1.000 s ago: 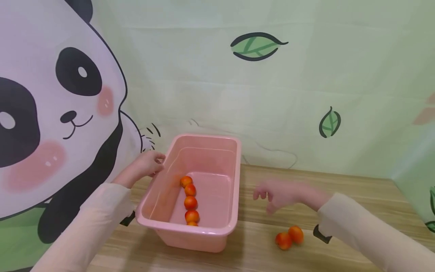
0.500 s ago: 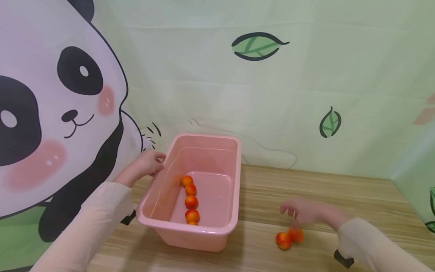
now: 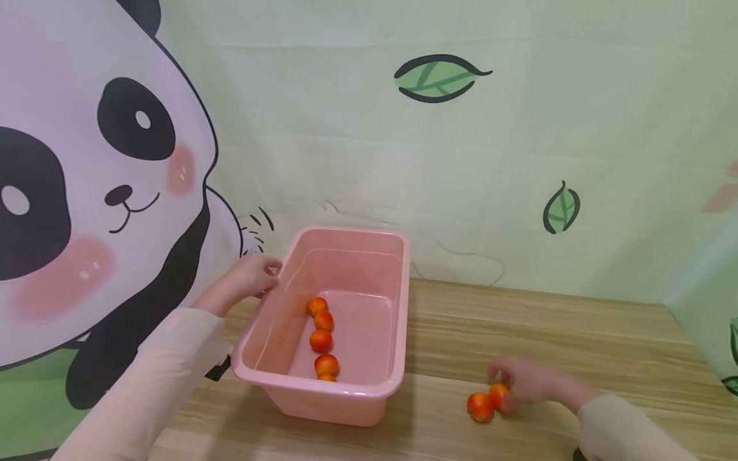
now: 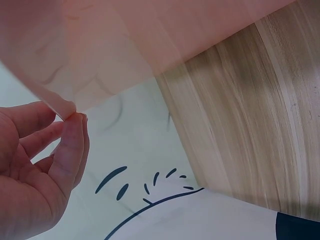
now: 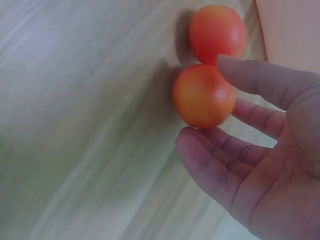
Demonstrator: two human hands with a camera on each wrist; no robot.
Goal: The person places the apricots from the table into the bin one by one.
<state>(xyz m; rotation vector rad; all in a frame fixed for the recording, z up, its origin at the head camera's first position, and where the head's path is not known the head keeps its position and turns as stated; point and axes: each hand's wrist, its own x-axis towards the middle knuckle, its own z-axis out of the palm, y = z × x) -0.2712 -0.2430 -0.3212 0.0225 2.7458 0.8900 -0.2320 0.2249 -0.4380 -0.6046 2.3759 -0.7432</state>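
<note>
A pink plastic tub stands on the wooden table, with several round orange-red fruits in a line on its floor. My left hand pinches the tub's left rim between thumb and fingers, as the left wrist view shows. To the right of the tub, two more such fruits lie side by side. My right hand is at the right-hand fruit, its thumb and fingers spread around it. The other fruit lies just to the left, outside that hand.
Behind the table hangs a pale green cloth printed with leaves and a large panda. The tub's right wall rises between its fruits and the two on the table.
My right hand has moved right and down from beside the tub to the right-hand fruit. One fruit inside the tub has rolled slightly left. My left hand stays on the rim.
</note>
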